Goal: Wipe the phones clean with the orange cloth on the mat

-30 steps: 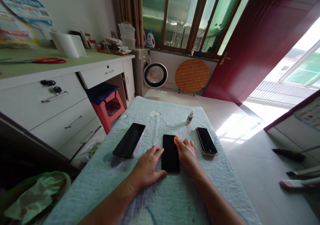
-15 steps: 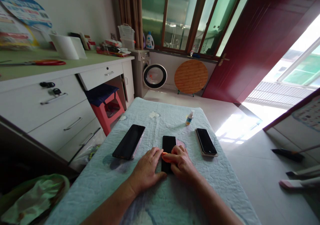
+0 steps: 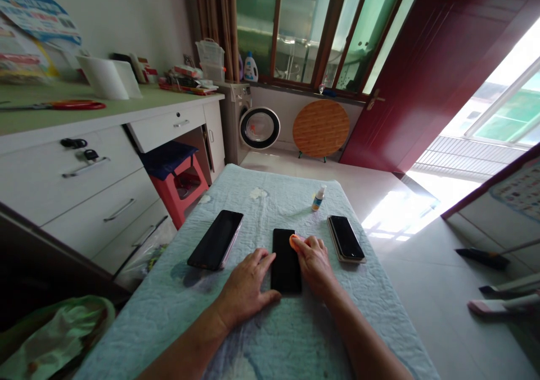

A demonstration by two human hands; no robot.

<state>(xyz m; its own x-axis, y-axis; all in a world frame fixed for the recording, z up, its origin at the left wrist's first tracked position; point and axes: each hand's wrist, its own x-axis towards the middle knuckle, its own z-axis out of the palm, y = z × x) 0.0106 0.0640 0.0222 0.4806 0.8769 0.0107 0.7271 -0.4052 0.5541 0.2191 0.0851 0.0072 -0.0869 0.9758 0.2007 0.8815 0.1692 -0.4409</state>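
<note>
A black smartphone lies flat on the cloth-covered table in front of me. Beside its left edge rests my left hand, fingers stretched and thumb apart, with the fingertips touching that edge. My right hand pinches a small round orange pad against the phone's upper right edge. Most of the pad's far side is covered by the fingers. To the left lies a larger dark phone, propped at a slight tilt. Another phone sits on the right, on top of a pale case or box.
A small spray bottle stands near the far right of the light blue tablecloth. A red stool and a white drawer desk are on the left. Beyond are an open-doored washing machine and a round wooden tabletop.
My right hand has moved the orange pad from the phone's left middle up to its upper right edge, uncovering the screen. My left hand has stayed at the left edge.
</note>
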